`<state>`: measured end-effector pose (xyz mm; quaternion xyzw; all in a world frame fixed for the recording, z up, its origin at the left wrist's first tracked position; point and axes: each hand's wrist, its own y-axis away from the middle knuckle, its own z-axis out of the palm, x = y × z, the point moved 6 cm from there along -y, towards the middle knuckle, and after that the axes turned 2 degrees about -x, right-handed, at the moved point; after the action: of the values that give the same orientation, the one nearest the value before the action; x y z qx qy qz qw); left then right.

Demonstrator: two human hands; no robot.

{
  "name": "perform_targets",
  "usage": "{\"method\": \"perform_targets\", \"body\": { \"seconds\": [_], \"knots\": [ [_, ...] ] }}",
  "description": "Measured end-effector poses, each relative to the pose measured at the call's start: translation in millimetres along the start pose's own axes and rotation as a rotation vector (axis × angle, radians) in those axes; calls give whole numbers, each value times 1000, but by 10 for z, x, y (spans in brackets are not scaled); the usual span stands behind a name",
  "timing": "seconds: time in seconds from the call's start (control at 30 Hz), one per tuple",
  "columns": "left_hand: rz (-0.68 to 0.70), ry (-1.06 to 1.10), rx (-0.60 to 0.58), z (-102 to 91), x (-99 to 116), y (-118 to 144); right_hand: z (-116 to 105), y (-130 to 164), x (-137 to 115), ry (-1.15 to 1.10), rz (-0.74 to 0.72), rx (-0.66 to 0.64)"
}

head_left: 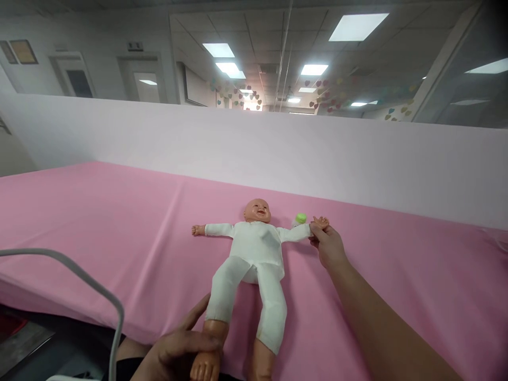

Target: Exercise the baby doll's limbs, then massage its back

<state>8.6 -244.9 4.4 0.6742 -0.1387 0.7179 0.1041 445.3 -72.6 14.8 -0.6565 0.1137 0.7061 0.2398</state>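
A baby doll (257,241) with a white cloth body lies on its back, arms spread out to both sides. Its bald head points toward the white wall and its feet toward me. With thumb and fingers, my right hand (330,246) grips the doll's wrist on the right side. Down at the near edge, my left hand (174,346) is around the doll's ankle on the left side, thumb across the front; some of its fingers are hidden behind the leg. Just behind the arm that I hold is a small bottle with a green cap (301,218), partly hidden.
Pink sheeting (130,227) covers the wide surface under the doll. A low white wall (222,143) runs along the back, with glass above it. At the left front, a grey curved tube (99,288) rises near my left arm.
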Motion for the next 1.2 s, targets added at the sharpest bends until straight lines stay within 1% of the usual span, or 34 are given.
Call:
{"method": "perform_targets", "body": {
  "seconds": [0.07, 0.13, 0.2, 0.3, 0.37, 0.43, 0.5, 0.6, 0.7, 0.83, 0.93, 1.03, 1.1, 1.13, 1.2],
  "knots": [
    [61, -35, 18, -49, 54, -51, 27, 47, -91, 83, -33, 15],
    [109, -38, 8, -70, 134, -110, 113, 145, -235, 215, -107, 11],
    [139, -12, -50, -46, 227, -175, 275, 293, -402, 361, -230, -23],
    [157, 12, -164, 56, 359, -309, 623, 565, -585, 494, -478, -149],
    [184, 15, -211, 142, 448, -429, 842, 717, -599, 599, -611, -220],
    [209, 8, -228, 229, 530, -561, 1012, 814, -544, 716, -704, -271],
    [213, -28, -218, 301, 587, -694, 1132, 875, -478, 798, -786, -318],
    [217, -69, -219, 375, 618, -881, 1246, 931, -412, 870, -880, -405],
    [228, -37, -211, 388, 574, -1059, 1305, 952, -365, 948, -904, -482],
    [223, -44, -165, 369, 468, -1234, 1318, 955, -325, 995, -915, -500],
    [244, -45, -187, 373, 448, -1254, 1310, 961, -316, 988, -933, -496],
    [271, -17, -242, 361, 478, -1158, 1269, 947, -355, 899, -912, -472],
    [264, -8, -248, 318, 487, -1043, 1179, 880, -407, 749, -837, -402],
    [245, -7, -239, 285, 475, -978, 1102, 817, -427, 650, -778, -340],
    [192, 8, -211, 205, 418, -839, 886, 636, -421, 449, -635, -177]
  ]
}}
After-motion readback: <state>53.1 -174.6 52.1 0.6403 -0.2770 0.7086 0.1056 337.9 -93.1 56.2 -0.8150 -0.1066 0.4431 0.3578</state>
